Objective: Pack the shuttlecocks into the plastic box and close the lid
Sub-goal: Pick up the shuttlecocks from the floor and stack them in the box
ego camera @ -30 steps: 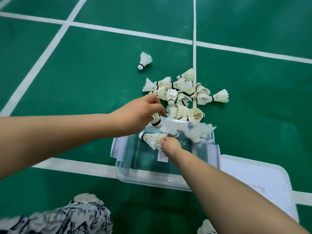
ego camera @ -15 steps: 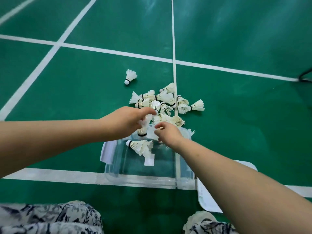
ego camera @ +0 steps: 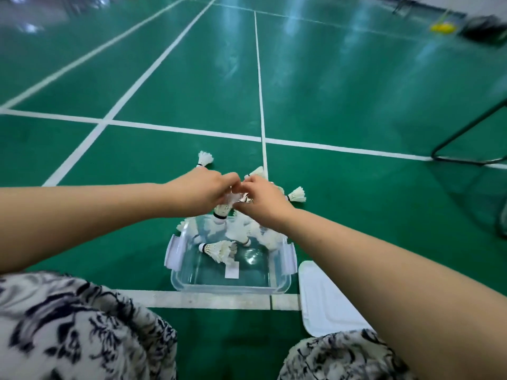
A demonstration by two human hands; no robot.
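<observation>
Both hands meet over the pile (ego camera: 257,171) just past the box's (ego camera: 225,288) far rim. Left hand (ego camera: 199,191): grip curled round a shuttlecock (ego camera: 220,211) hanging cork-down. Right hand (ego camera: 264,200): grip curled, its hold unclear. Lift by the corks and drop them in gently, sparing the feathers.

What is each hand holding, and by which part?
The left hand grips a shuttlecock by its feathers, cork down. The right hand: hold blurred, cannot tell.
</observation>
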